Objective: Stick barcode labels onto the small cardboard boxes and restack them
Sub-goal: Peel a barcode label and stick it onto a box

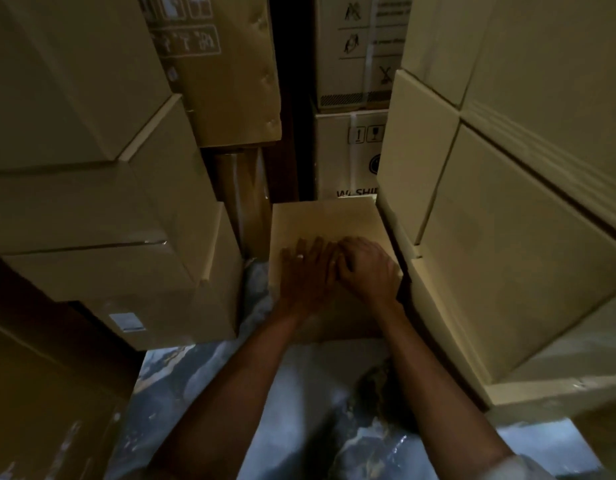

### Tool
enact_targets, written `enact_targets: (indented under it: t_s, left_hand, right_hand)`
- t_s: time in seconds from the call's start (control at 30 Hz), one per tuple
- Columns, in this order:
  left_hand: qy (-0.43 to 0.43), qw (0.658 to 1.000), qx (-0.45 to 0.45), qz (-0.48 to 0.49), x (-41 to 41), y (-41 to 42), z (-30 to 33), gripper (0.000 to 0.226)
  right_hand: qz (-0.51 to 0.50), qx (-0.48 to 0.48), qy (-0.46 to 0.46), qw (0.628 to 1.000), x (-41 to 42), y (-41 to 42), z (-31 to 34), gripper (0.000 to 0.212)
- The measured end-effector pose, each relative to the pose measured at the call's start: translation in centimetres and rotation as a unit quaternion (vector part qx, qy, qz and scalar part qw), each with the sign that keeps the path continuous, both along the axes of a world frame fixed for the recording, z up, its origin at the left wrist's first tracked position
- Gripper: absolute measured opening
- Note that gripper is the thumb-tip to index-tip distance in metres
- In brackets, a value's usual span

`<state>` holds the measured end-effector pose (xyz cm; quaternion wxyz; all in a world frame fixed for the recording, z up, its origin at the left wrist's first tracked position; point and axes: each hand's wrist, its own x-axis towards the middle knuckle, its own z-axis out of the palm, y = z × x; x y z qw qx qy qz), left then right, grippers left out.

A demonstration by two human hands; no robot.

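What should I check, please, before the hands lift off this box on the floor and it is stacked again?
1. Both hands on the box: ok, left hand flat, right hand curled.
2. Label stuck flat: cannot tell, hands cover it.
3. Box closed: ok.
4. Room around box: not ok, right stack touches it.
5. Left stack leaning: cannot tell.

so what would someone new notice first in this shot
Both hands, left hand and right hand, press side by side on the top of a small cardboard box at centre, low on the floor. Tall stacks of cardboard boxes crowd in on the left and right. A white label shows on a lower-left box.
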<state>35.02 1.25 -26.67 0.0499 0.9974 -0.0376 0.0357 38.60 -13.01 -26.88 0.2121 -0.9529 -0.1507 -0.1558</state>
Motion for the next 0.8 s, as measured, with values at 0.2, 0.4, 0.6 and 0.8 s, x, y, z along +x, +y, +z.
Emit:
enact_targets:
  t_s: [0.2, 0.4, 0.6, 0.8]
  left_hand:
    - [0.028, 0.999, -0.019, -0.005, 4.4, -0.4, 0.0, 0.081]
    - [-0.019, 1.0, -0.003, 0.005, 6.0, -1.0, -0.8, 0.054]
    - [-0.022, 0.999, -0.025, -0.012, 6.0, -0.7, -1.5, 0.06]
    - [0.027, 0.993, 0.075, -0.09, 9.5, 3.0, -1.9, 0.069]
  right_hand:
    - [-0.033, 0.02, 0.006, 0.999, 3.9, -0.2, 1.0, 0.039]
    - [-0.031, 0.041, 0.005, 0.999, 5.7, -0.6, 0.2, 0.043]
    - [-0.01, 0.031, -0.012, 0.999, 5.2, -1.3, -1.2, 0.046]
    - [-0.029, 0.032, 0.005, 0.999, 6.2, -0.8, -0.8, 0.041]
